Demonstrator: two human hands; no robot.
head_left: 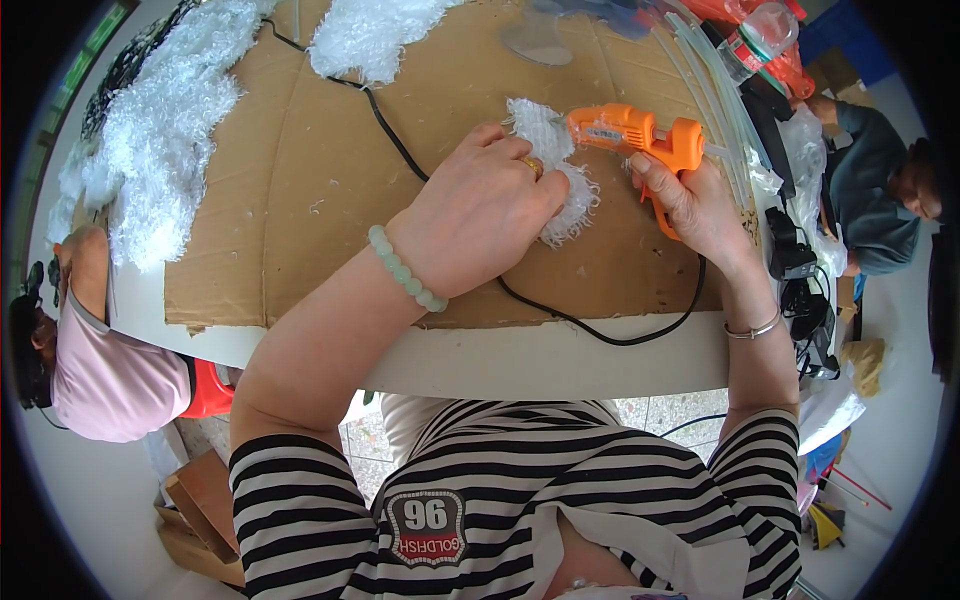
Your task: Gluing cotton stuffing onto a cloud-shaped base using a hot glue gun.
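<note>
An orange hot glue gun (620,128) is gripped in my right hand (695,200), its nozzle pointing left at a small piece of white fringed fabric (568,215). My left hand (490,200) is closed on that fabric, holding it against the cardboard sheet (330,240); the fingertips are partly hidden behind the knuckles. The fabric's upper end sticks out beyond my fingers, right beside the nozzle. From the gun's handle a black cord (620,340) loops under my left wrist and runs to the far left.
White shaggy fabric (175,120) is heaped at the left, with another piece (370,35) at the far edge. Clear glue sticks (715,110) and a plastic bottle (760,40) lie at the right. One person (120,370) sits at the left, another (880,190) at the right.
</note>
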